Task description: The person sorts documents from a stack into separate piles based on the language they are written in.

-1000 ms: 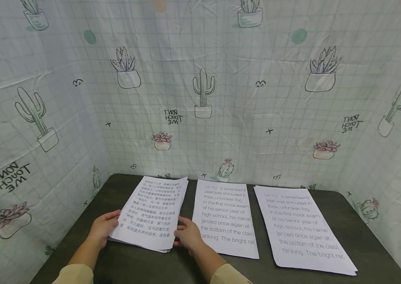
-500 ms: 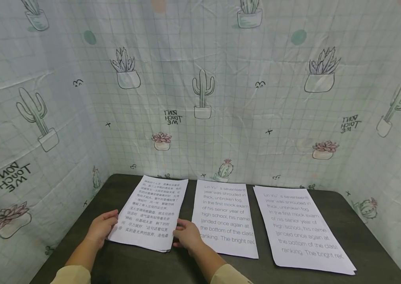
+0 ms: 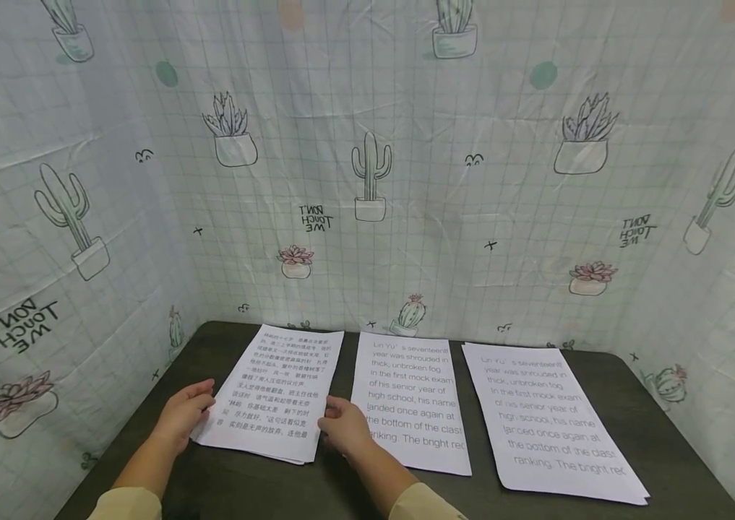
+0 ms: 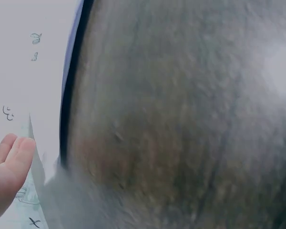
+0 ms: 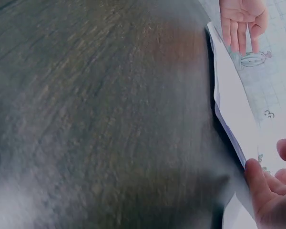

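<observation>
A stack of white sheets printed with Chinese text (image 3: 263,404) lies on the left of the dark table (image 3: 243,484). My left hand (image 3: 183,417) is at the stack's left edge, palm turned toward the paper. Its fingers look straight in the right wrist view, where the hand (image 5: 242,21) appears beyond the stack. My right hand (image 3: 345,427) touches the stack's right edge. In the right wrist view a fingertip of the right hand (image 5: 271,191) meets the edge of the sheets (image 5: 233,100). The lower sheets stick out slightly at the near edge.
A stack with English text (image 3: 409,404) lies in the middle, close beside my right hand and forearm. Another English stack (image 3: 549,426) lies to the right, its sheets slightly fanned. A cactus-printed cloth (image 3: 432,188) encloses the table's back and sides.
My left hand has shifted slightly left and away from the paper's edge. The left stack's near edge lies a little more even. The right hand has stayed nearly in place.
</observation>
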{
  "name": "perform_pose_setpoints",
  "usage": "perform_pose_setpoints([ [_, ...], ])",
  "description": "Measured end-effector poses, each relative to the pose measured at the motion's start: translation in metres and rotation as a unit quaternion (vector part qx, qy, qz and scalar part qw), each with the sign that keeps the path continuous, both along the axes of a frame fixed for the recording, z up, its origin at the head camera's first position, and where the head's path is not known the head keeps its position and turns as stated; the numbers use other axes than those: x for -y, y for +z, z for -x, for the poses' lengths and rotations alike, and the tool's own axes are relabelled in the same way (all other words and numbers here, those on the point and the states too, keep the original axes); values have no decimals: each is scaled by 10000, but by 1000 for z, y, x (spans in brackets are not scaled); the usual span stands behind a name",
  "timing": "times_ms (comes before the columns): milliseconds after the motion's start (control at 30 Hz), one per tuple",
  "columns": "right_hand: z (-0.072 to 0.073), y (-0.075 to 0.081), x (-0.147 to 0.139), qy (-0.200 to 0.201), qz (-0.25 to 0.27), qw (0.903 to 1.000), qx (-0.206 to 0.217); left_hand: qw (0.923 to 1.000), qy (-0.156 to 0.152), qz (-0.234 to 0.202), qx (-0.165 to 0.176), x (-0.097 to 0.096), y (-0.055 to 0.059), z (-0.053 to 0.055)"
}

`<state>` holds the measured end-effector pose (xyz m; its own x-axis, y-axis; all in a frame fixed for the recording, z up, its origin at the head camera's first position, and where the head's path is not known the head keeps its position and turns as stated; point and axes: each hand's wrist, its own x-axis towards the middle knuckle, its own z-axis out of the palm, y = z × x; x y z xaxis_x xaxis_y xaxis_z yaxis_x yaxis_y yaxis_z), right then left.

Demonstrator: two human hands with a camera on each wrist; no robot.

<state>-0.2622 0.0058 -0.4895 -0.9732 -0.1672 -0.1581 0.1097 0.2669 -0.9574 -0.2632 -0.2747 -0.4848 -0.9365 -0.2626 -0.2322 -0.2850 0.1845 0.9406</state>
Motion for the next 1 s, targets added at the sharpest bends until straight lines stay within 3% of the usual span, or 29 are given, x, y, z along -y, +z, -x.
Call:
perform_pose_setpoints([
  [233, 2, 5, -12, 141, 176, 9997, -109, 9995, -258, -39, -197, -11, 6, 2],
  [700, 14, 5, -56, 190, 172, 9997, -26, 9951, -603, -727, -306, -51, 9, 11],
  [1000, 19, 7, -99, 187, 631, 9972, 364, 9813, -1110, -1548, -276, -82, 7, 13],
])
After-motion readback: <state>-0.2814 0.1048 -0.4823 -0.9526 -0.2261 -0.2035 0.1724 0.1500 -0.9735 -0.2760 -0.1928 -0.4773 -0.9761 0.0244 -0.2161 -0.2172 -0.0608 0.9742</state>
